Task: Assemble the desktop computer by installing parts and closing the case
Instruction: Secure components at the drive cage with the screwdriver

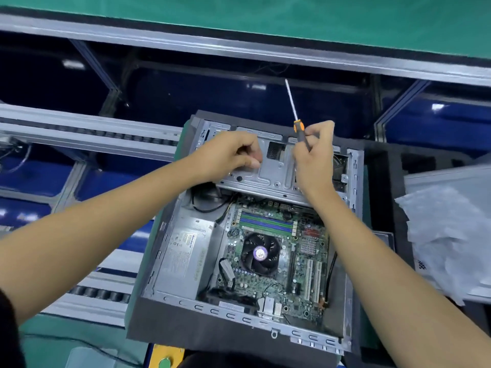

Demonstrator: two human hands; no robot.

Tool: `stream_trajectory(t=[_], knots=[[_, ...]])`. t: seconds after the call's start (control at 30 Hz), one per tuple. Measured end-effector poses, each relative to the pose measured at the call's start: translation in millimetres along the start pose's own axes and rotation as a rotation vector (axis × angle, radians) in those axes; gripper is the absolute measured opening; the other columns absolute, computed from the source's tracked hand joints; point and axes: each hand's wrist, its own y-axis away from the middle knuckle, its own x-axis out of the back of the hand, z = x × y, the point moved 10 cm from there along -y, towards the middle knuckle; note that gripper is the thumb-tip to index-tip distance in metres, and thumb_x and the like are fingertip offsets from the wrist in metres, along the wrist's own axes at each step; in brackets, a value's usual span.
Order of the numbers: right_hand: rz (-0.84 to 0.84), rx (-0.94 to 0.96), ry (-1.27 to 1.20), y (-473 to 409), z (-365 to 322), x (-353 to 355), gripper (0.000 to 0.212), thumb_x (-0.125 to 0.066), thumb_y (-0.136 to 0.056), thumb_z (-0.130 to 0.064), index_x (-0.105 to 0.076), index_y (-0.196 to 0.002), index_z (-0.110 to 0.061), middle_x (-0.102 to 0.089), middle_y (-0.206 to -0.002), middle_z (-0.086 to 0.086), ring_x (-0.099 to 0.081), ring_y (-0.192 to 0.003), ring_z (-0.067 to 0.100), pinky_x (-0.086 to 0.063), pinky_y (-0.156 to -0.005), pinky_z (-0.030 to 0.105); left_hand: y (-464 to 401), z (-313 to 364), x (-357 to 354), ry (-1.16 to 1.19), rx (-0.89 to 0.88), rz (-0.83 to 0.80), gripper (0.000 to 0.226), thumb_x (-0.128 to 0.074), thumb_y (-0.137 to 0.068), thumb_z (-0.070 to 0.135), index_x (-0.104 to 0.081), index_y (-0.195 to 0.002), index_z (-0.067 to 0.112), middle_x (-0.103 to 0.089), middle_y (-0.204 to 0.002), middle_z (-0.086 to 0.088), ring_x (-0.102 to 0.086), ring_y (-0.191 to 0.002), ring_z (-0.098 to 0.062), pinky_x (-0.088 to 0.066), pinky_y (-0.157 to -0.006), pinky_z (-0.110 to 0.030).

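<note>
An open desktop case (170,264) lies flat in front of me with its side panel off. Inside I see the green motherboard (300,272), the black CPU fan (260,254) and the grey power supply (183,251). A silver metal drive bracket (273,171) spans the far end of the case. My left hand (231,155) rests on the bracket's left part with curled fingers pinching at its surface. My right hand (314,155) grips a screwdriver (299,126) with an orange-and-black handle, shaft pointing up and away.
Bubble wrap and a grey panel (451,235) lie to the right. A roller conveyor (101,293) runs at the left, with aluminium frame rails and blue bins behind. A green mat covers the bench near me.
</note>
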Motion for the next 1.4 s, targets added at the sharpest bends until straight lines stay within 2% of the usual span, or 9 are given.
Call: stream_trajectory(t=[0.1,0.23,0.33,0.67,0.97,1.13,1.23,1.3,1.4], knots=[[0.042,-0.020,0.018,-2,5,27,0.024,-0.046,-0.086,-0.007,-0.037,-0.095,-0.028,-0.051,-0.065,0.001,-0.041,-0.057,0.023,-0.037,-0.053,0.043,-10,9,-1,-0.069,-0.048,0.101,0.013,-0.079,-0.088,0.017,-0.068,-0.085,0.024,-0.074,-0.091,0.008,-0.068,-0.085,-0.009,-0.055,-0.082,-0.039],[0.038,-0.032,0.088,-2,14,51,0.021,-0.055,-0.081,-0.008,-0.044,-0.090,-0.023,-0.065,-0.067,-0.003,-0.051,-0.054,0.006,-0.037,-0.053,0.021,-20,16,-21,-0.182,-0.121,0.114,0.010,-0.081,-0.085,0.031,-0.073,-0.088,0.025,-0.073,-0.089,0.015,-0.065,-0.081,-0.003,-0.047,-0.084,-0.035],[0.048,-0.041,0.045,-1,14,52,0.018,-0.057,-0.081,-0.006,-0.048,-0.087,-0.021,-0.072,-0.069,-0.003,-0.055,-0.054,0.000,-0.035,-0.052,0.010,-20,18,-32,-0.346,-0.171,0.109,0.009,-0.078,-0.086,0.040,-0.072,-0.088,0.033,-0.068,-0.094,0.015,-0.060,-0.095,-0.007,-0.037,-0.092,-0.036],[0.167,-0.095,-0.157,-3,14,66,0.006,-0.052,-0.084,-0.007,-0.054,-0.090,-0.008,-0.073,-0.070,0.010,-0.052,-0.049,0.001,-0.037,-0.059,0.030,-16,14,-33,-0.219,-0.152,0.029,0.010,-0.080,-0.083,0.040,-0.072,-0.088,0.036,-0.063,-0.096,0.011,-0.051,-0.101,-0.013,-0.047,-0.091,-0.045],[0.155,-0.080,-0.125,-3,17,65,0.012,-0.055,-0.086,-0.008,-0.058,-0.084,-0.020,-0.076,-0.074,0.005,-0.055,-0.052,0.000,-0.039,-0.062,0.026,-15,13,-31,-0.127,-0.160,0.024,0.012,-0.082,-0.082,0.037,-0.075,-0.089,0.030,-0.064,-0.094,0.014,-0.050,-0.099,-0.005,-0.042,-0.090,-0.027],[0.166,-0.059,-0.115,-5,17,66,0.006,-0.053,-0.087,-0.006,-0.057,-0.090,-0.010,-0.075,-0.072,0.004,-0.057,-0.053,-0.001,-0.040,-0.063,0.025,-14,12,-31,-0.139,-0.156,0.008,0.010,-0.080,-0.085,0.033,-0.074,-0.090,0.029,-0.069,-0.092,0.018,-0.052,-0.098,-0.006,-0.045,-0.085,-0.025],[0.161,-0.038,-0.089,-4,17,65,0.007,-0.055,-0.088,-0.008,-0.058,-0.089,-0.014,-0.075,-0.072,0.000,-0.069,-0.066,0.005,-0.049,-0.066,0.029,-14,7,-28,-0.058,-0.130,0.015,0.009,-0.080,-0.088,0.025,-0.072,-0.089,0.030,-0.070,-0.091,0.018,-0.059,-0.093,-0.002,-0.047,-0.079,-0.019],[0.162,-0.029,-0.088,-4,15,64,0.008,-0.055,-0.088,-0.007,-0.057,-0.089,-0.015,-0.075,-0.072,-0.002,-0.074,-0.076,0.014,-0.055,-0.073,0.034,-14,2,-23,0.053,-0.094,0.054,0.014,-0.077,-0.090,0.018,-0.070,-0.088,0.030,-0.070,-0.087,0.021,-0.062,-0.078,0.004,-0.046,-0.068,-0.010],[0.177,-0.025,-0.097,-2,14,65,0.011,-0.053,-0.086,-0.008,-0.050,-0.089,-0.017,-0.074,-0.071,-0.003,-0.074,-0.074,0.020,-0.054,-0.068,0.039,-15,-8,-14,0.123,-0.049,0.133,0.015,-0.073,-0.094,0.017,-0.067,-0.090,0.029,-0.072,-0.090,0.015,-0.066,-0.083,-0.005,-0.051,-0.073,-0.018]])
